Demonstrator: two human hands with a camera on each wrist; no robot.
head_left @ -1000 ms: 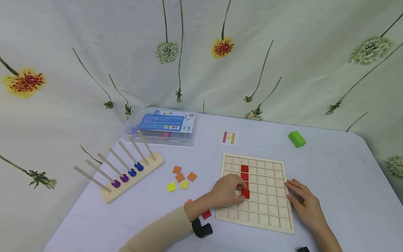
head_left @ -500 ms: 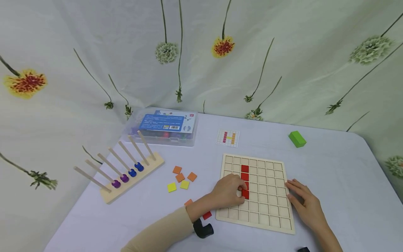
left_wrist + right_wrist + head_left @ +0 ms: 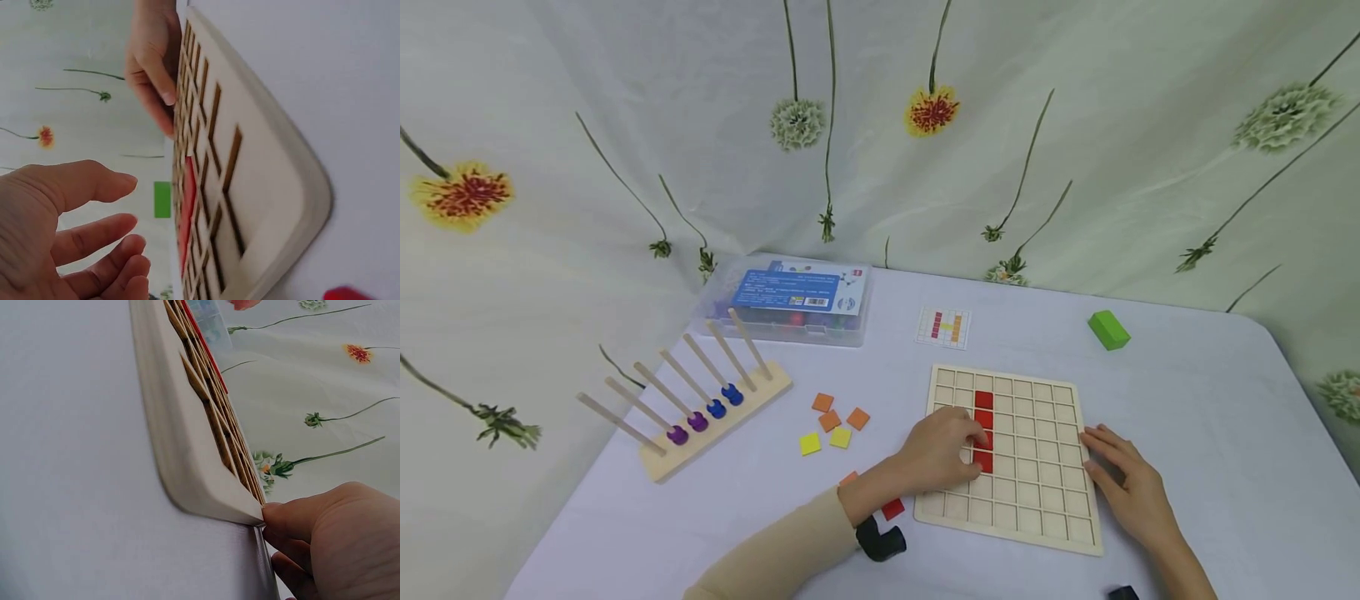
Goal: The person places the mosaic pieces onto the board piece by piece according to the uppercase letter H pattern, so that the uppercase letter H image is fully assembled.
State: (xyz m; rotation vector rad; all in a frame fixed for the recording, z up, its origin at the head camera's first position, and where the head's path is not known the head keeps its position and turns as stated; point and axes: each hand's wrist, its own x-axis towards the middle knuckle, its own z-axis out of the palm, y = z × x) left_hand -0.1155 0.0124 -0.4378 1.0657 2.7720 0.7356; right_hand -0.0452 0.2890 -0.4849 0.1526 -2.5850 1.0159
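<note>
Over the wooden grid board (image 3: 1015, 535), my left hand (image 3: 938, 450) hovers with thumb and fingers apart and nothing between them. In the left wrist view that gap shows plainly between the left thumb (image 3: 103, 184) and the other fingers. Several red square tiles (image 3: 983, 419) fill one column of cells; the nearest one (image 3: 983, 462) lies flat in its cell, right at my left fingertips. My right hand (image 3: 1131, 492) rests against the board's right edge, fingers extended. In the right wrist view its thumb (image 3: 294, 515) touches the rim.
Orange tiles (image 3: 858, 418) and yellow tiles (image 3: 810, 443) lie left of the board, a red tile (image 3: 892, 509) near my left wrist. Behind the board are a pattern card (image 3: 943, 327) and a green block (image 3: 1108, 330). A peg stand (image 3: 718, 425) and a plastic box (image 3: 786, 300) stand left.
The nearest red tile went from tilted to flat in its cell. My left fingers have let go of it and lifted slightly. The right hand stays at the board's edge.
</note>
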